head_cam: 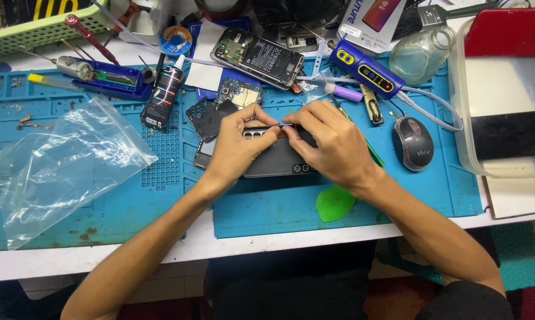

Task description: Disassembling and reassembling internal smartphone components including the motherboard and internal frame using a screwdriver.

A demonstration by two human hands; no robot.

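Head view, looking down on a cluttered worktop [338, 234] covered by a blue repair mat [267, 207].

Both hands meet at mid-mat over a dark phone body [279, 161], lying flat with its long side left to right. Left hand [240, 148] rests on the phone's left part, fingers curled over its far edge. Right hand [332, 145] covers the right part. Thumb and forefinger of each hand come together at the far edge, grip pinched on a small pale-blue strip [281, 124] between them; what the strip is, too small to tell.

Just beyond the hands: a bare circuit board [239, 93] and a dark plastic frame piece [208, 117], both on the mat. Farther back, an opened phone [258, 57] with its insides showing, tilted.

Left of the hands: black glue bottle with a white tip [162, 95], lying down. Far left, a blue rotary tool [101, 76]. Near left, an empty clear plastic bag [60, 166], crumpled, well apart from the phone.

Right of the hands: a grey computer mouse [412, 142]; beyond it a blue handheld device with yellow buttons [365, 70] and a clear glass bottle [418, 56]. A green pick [334, 203] lies on the mat just beside the right wrist, near side. Clear plastic tub [460, 118] at the right edge.
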